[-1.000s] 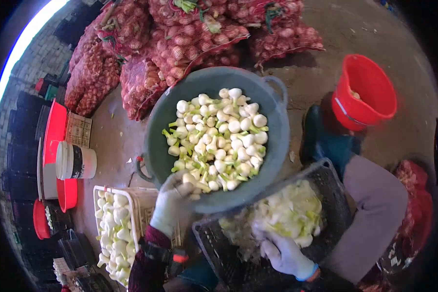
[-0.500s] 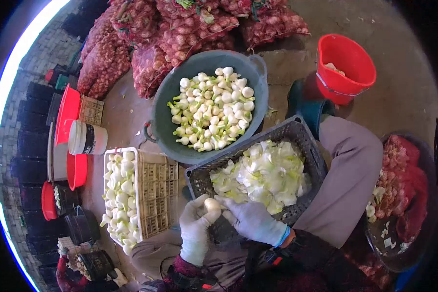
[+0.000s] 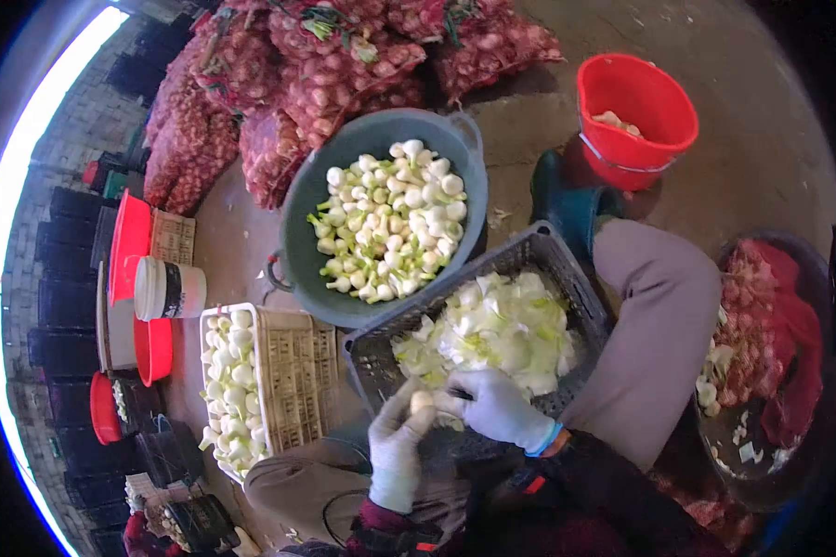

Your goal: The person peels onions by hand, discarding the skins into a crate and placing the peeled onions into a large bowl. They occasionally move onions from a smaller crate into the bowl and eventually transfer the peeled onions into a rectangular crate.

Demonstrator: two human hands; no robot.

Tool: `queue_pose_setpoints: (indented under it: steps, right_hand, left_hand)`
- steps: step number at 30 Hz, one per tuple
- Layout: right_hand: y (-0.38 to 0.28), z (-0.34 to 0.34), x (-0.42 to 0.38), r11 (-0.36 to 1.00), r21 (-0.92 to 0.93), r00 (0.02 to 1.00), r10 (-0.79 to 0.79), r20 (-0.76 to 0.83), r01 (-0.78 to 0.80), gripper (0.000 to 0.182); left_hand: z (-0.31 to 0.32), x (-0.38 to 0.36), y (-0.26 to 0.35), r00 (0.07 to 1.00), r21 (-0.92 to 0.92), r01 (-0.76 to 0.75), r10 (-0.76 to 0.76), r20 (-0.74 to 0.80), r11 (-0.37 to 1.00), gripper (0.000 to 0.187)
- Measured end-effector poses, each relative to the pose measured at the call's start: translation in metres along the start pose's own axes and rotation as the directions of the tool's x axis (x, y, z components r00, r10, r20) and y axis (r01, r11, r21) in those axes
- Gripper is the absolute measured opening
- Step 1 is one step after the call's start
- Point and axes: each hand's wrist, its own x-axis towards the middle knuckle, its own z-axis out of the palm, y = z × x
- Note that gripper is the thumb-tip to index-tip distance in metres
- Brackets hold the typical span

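Note:
Both my hands wear pale gloves and meet over the near edge of a black crate (image 3: 367, 357). In the fingers of my left hand (image 3: 397, 455) is a small whitish garlic bulb (image 3: 422, 401). My right hand (image 3: 503, 410) is closed, its fingertips against the bulb's right side; what they pinch is hidden. Loose white and pale green garlic skins (image 3: 492, 330) are heaped in the crate. Just beyond it, a grey-green tub (image 3: 297, 218) contains many peeled bulbs with short green stems.
At left stands a cream basket (image 3: 297, 376) full of white bulbs. Red mesh sacks (image 3: 334, 74) are piled behind the tub. A red bucket (image 3: 636, 111) stands at upper right. A dark basin (image 3: 729, 464) with a mesh sack is at right. Another person's sleeve (image 3: 137, 534) shows at lower left.
My hands, with the bulb between them, have shifted slightly to the right and tilted. The whole view has turned a little, so the bucket and tub appear further left.

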Motion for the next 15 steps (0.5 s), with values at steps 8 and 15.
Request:
queue_pose_setpoints:
  steps: [8, 15]
  right_hand:
    - [-0.001, -0.002, 0.01, 0.775, 0.535, 0.937, 0.33, 0.113, -0.337, 0.017]
    - [0.029, -0.014, 0.015, 0.853, -0.456, 0.943, 0.114, -0.313, -0.255, 0.033]
  left_hand:
    - [-0.002, 0.027, -0.028, 0.991, -0.139, 0.052, -0.035, 0.127, 0.989, 0.047]
    - [-0.011, 0.02, -0.034, 0.96, -0.709, 0.006, 0.194, 0.201, 0.705, 0.061]
